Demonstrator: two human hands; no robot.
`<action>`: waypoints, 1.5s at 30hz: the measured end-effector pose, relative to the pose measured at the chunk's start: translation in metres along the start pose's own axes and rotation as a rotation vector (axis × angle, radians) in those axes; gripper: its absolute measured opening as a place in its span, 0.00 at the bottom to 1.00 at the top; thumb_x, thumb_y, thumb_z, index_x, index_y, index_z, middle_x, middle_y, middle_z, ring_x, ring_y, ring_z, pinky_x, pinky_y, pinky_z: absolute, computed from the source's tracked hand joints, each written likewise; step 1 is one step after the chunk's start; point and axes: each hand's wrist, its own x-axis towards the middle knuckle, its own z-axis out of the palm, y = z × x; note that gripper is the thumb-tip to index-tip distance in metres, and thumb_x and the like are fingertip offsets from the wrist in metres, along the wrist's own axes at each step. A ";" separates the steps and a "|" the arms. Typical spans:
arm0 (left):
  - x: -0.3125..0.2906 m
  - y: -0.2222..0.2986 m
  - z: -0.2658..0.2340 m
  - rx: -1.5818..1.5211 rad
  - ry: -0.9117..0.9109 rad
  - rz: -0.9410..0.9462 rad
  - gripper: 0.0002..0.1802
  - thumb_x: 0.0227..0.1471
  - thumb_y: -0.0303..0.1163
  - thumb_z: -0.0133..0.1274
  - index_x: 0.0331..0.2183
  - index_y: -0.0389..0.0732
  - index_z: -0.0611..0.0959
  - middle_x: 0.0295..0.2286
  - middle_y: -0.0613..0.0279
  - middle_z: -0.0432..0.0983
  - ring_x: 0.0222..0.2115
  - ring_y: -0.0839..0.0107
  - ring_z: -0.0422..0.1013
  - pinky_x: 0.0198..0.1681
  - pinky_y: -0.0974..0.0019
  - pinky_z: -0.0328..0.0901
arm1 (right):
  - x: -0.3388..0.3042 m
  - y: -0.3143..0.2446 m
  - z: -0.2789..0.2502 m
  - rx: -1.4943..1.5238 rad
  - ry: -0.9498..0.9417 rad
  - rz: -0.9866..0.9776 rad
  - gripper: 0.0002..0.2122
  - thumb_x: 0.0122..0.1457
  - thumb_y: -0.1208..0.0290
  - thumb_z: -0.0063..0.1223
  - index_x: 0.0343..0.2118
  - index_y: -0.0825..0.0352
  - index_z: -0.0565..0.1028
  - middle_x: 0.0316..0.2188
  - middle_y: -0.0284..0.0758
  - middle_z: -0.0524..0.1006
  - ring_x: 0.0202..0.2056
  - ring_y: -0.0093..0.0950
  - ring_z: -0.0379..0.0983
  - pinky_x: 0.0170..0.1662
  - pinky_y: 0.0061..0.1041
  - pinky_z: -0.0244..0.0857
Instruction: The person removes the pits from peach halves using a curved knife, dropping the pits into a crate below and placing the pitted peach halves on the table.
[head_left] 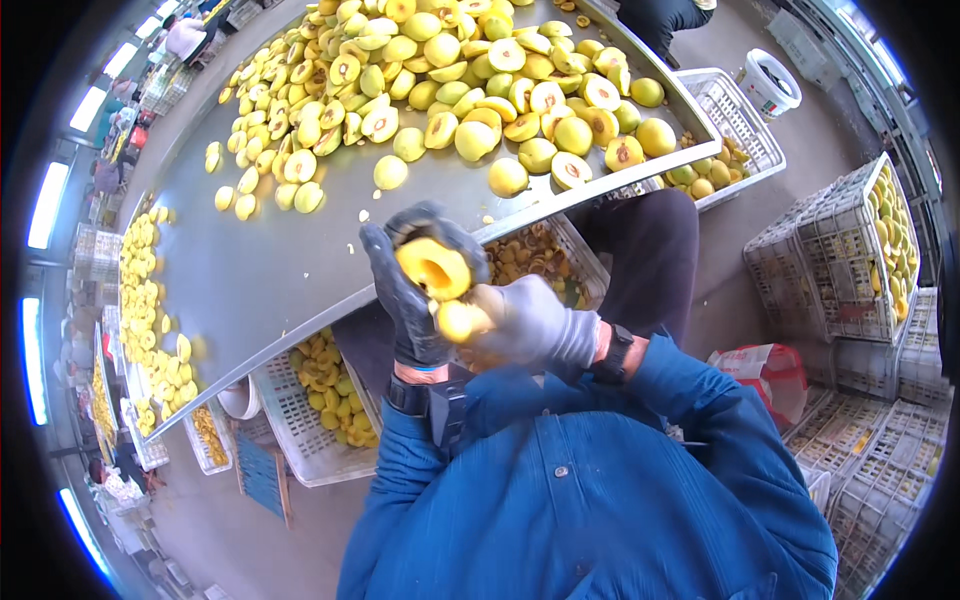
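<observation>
Resting in left hand [408, 302], cut fruit [433, 262]

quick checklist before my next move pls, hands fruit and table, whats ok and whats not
1. Both hands gloved: ok, dark glove on the left hand, light grey on the right hand.
2. Fruit half supported: ok, cupped in the left hand, hollow facing up.
3. Right hand's grip: cannot tell, the hand and the yellow piece by it are blurred.
4. Metal table free of scraps: not ok, small pale bits lie on it.
5. More fruit on the table: ok, a large pile lies beyond the hands.
</observation>
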 end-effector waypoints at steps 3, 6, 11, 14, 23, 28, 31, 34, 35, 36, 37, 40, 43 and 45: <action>0.001 -0.006 -0.022 -0.387 0.034 -0.030 0.32 0.62 0.57 0.34 0.51 0.41 0.72 0.39 0.60 0.73 0.39 0.61 0.71 0.43 0.57 0.71 | -0.008 0.046 0.015 -0.192 -0.037 0.128 0.10 0.55 0.61 0.54 0.33 0.60 0.73 0.21 0.38 0.76 0.24 0.41 0.75 0.26 0.39 0.69; -0.002 0.002 -0.025 -0.190 0.382 0.009 0.32 0.62 0.58 0.35 0.51 0.40 0.72 0.42 0.56 0.73 0.42 0.59 0.71 0.49 0.54 0.68 | -0.026 0.098 0.023 -0.524 -0.366 0.496 0.10 0.54 0.64 0.53 0.35 0.64 0.72 0.26 0.43 0.79 0.27 0.44 0.77 0.30 0.43 0.70; -0.027 0.020 -0.098 -0.081 0.517 0.146 0.35 0.61 0.58 0.37 0.51 0.35 0.71 0.44 0.51 0.73 0.46 0.53 0.70 0.55 0.50 0.63 | -0.033 0.099 0.013 -0.431 -0.336 0.681 0.14 0.54 0.61 0.53 0.35 0.69 0.71 0.26 0.48 0.78 0.32 0.47 0.77 0.35 0.45 0.69; -0.050 0.047 -0.177 0.972 0.563 0.309 0.27 0.65 0.48 0.35 0.50 0.34 0.73 0.42 0.59 0.74 0.42 0.68 0.70 0.51 0.65 0.64 | -0.041 0.108 0.010 -0.429 -0.359 0.643 0.16 0.54 0.60 0.54 0.37 0.69 0.70 0.27 0.48 0.78 0.32 0.47 0.76 0.35 0.45 0.69; 0.084 0.013 -0.162 1.636 0.210 0.604 0.26 0.51 0.36 0.58 0.51 0.41 0.73 0.50 0.47 0.68 0.52 0.50 0.65 0.56 0.54 0.58 | -0.041 0.088 0.022 -0.329 -0.443 0.637 0.15 0.54 0.62 0.51 0.36 0.69 0.68 0.25 0.48 0.78 0.30 0.48 0.76 0.33 0.45 0.68; 0.155 -0.051 -0.151 1.884 0.015 0.284 0.25 0.51 0.42 0.57 0.49 0.41 0.75 0.50 0.49 0.69 0.52 0.52 0.64 0.55 0.55 0.60 | -0.051 0.078 0.024 -0.251 -0.428 0.649 0.16 0.55 0.61 0.51 0.38 0.69 0.68 0.24 0.47 0.77 0.28 0.47 0.76 0.32 0.45 0.68; 0.163 -0.055 -0.163 1.720 -0.016 0.138 0.24 0.52 0.43 0.56 0.48 0.40 0.76 0.46 0.50 0.72 0.47 0.54 0.69 0.51 0.57 0.64 | -0.052 0.069 0.017 -0.183 -0.411 0.672 0.15 0.55 0.62 0.53 0.37 0.68 0.69 0.22 0.48 0.76 0.26 0.48 0.75 0.31 0.45 0.68; 0.138 -0.050 -0.171 1.082 0.089 0.049 0.17 0.59 0.37 0.49 0.46 0.36 0.77 0.41 0.53 0.77 0.39 0.65 0.75 0.43 0.64 0.70 | -0.044 0.057 0.008 -0.071 -0.285 0.635 0.13 0.54 0.63 0.53 0.36 0.67 0.69 0.20 0.49 0.75 0.25 0.49 0.74 0.29 0.45 0.67; 0.124 -0.040 -0.159 1.068 0.012 0.156 0.17 0.61 0.35 0.45 0.47 0.34 0.76 0.41 0.54 0.77 0.39 0.69 0.74 0.42 0.66 0.70 | -0.038 0.053 0.004 -0.042 -0.166 0.590 0.12 0.54 0.64 0.54 0.35 0.66 0.69 0.20 0.50 0.74 0.25 0.50 0.73 0.29 0.46 0.67; 0.110 -0.030 -0.148 1.051 -0.062 0.263 0.17 0.63 0.32 0.41 0.48 0.33 0.75 0.40 0.55 0.76 0.39 0.72 0.74 0.41 0.68 0.71 | -0.029 0.047 0.001 -0.035 -0.169 0.592 0.12 0.54 0.64 0.54 0.35 0.66 0.69 0.20 0.50 0.74 0.25 0.50 0.73 0.29 0.46 0.67; 0.095 -0.020 -0.125 1.052 -0.067 0.258 0.17 0.63 0.32 0.41 0.48 0.33 0.75 0.40 0.55 0.76 0.39 0.72 0.74 0.41 0.68 0.71 | -0.016 0.040 -0.005 -0.017 -0.104 0.553 0.12 0.54 0.63 0.54 0.35 0.66 0.68 0.20 0.50 0.74 0.25 0.50 0.73 0.28 0.46 0.67; 0.053 0.009 -0.058 0.393 0.096 -0.061 0.19 0.66 0.35 0.36 0.50 0.32 0.71 0.40 0.53 0.76 0.38 0.71 0.74 0.42 0.67 0.71 | 0.023 0.007 -0.016 0.006 -0.017 0.485 0.12 0.53 0.63 0.55 0.34 0.65 0.68 0.20 0.48 0.74 0.25 0.49 0.73 0.28 0.45 0.66; 0.025 0.027 -0.017 0.354 0.234 -0.023 0.34 0.65 0.54 0.28 0.53 0.33 0.69 0.39 0.54 0.75 0.37 0.65 0.75 0.44 0.64 0.71 | 0.039 -0.014 -0.014 -0.041 0.040 0.381 0.12 0.53 0.63 0.55 0.34 0.64 0.68 0.20 0.46 0.75 0.25 0.47 0.74 0.28 0.43 0.67; 0.012 0.028 -0.004 0.475 0.253 0.045 0.35 0.65 0.55 0.27 0.52 0.33 0.69 0.38 0.54 0.75 0.37 0.65 0.74 0.44 0.64 0.71 | 0.042 -0.027 -0.011 -0.119 0.062 0.276 0.11 0.54 0.64 0.55 0.33 0.63 0.67 0.21 0.43 0.75 0.25 0.45 0.75 0.28 0.41 0.68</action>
